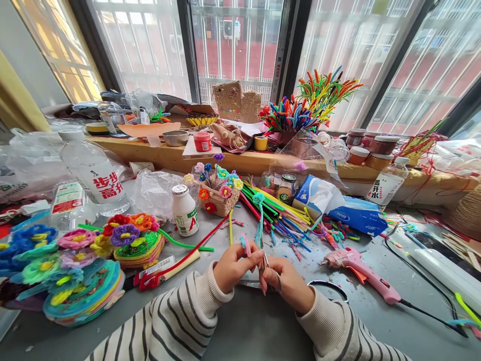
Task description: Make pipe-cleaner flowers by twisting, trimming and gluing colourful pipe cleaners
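My left hand (pixel 239 264) is closed, with thumb and forefinger pinched around the stems of a turquoise pipe-cleaner flower (pixel 258 199). The flower's head points up, away from me. A pink and light-blue fuzzy piece (pixel 245 244) pokes out by the same fingers. Close against it, my right hand (pixel 288 285) is closed around small scissors (pixel 265 261); their metal blades show between the hands and part of a handle loop by the fingers. Behind both hands lies a bundle of coloured pipe cleaners (pixel 270 208). The exact point where blades and stems meet is hidden.
To the right lie a pink glue gun (pixel 361 268) with its cord and a black-rimmed ring (pixel 330 287). Pipe-cleaner flower pieces (pixel 84 286) crowd the left. A white bottle (pixel 185 210), a flower basket (pixel 221 200) and a blue tissue pack (pixel 353 213) stand farther back.
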The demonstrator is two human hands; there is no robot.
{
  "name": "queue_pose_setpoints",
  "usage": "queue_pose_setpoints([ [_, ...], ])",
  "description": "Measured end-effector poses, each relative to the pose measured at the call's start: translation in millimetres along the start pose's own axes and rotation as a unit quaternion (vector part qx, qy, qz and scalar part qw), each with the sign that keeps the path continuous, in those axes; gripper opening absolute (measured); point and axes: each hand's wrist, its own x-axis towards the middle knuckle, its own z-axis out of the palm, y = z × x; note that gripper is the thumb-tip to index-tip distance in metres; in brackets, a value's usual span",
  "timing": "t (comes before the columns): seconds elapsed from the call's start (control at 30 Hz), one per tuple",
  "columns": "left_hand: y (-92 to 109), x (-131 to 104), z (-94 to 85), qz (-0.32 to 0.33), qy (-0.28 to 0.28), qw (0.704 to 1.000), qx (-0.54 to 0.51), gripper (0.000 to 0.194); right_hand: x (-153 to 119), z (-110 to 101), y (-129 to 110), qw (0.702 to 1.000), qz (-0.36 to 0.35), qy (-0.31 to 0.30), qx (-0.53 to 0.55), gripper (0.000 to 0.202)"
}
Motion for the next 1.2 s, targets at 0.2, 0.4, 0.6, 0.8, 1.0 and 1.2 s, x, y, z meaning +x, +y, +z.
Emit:
queue_pose_setpoints([
  [0.2, 0.0, 0.6, -0.3, 0.005, 0.004, 1.000, 0.015, 0.024, -1.5, 2.0, 4.9, 0.998, 0.028, 0.049, -0.007, 0.053],
  [0.4, 1.1, 0.3, -1.2, 0.021, 0.013, 1.000, 0.005, 0.025, -1.1, 1.9, 1.0, 0.999, 0.020, 0.040, -0.004, 0.055],
  [0.6, 4.3, -1.5, -1.8, 0.020, 0.004, 1.000, -0.009, 0.025, -1.1, 2.1, -3.4, 1.000, 0.007, -0.015, -0.021, 0.064],
  [0.8, 2.5, -0.3, -0.9, 0.004, -0.011, 1.000, -0.006, 0.025, -1.6, 1.3, -3.9, 0.999, 0.005, -0.025, -0.022, 0.063],
  [1.0, 2.2, 0.2, -1.2, 0.005, -0.015, 1.000, -0.004, 0.026, -1.3, 1.7, -1.6, 0.999, -0.005, -0.010, -0.030, 0.061],
  [1.2, 2.5, -0.2, -0.7, 0.011, -0.008, 1.000, -0.002, 0.026, -1.4, 2.8, 1.2, 1.000, -0.002, 0.000, -0.012, 0.059],
])
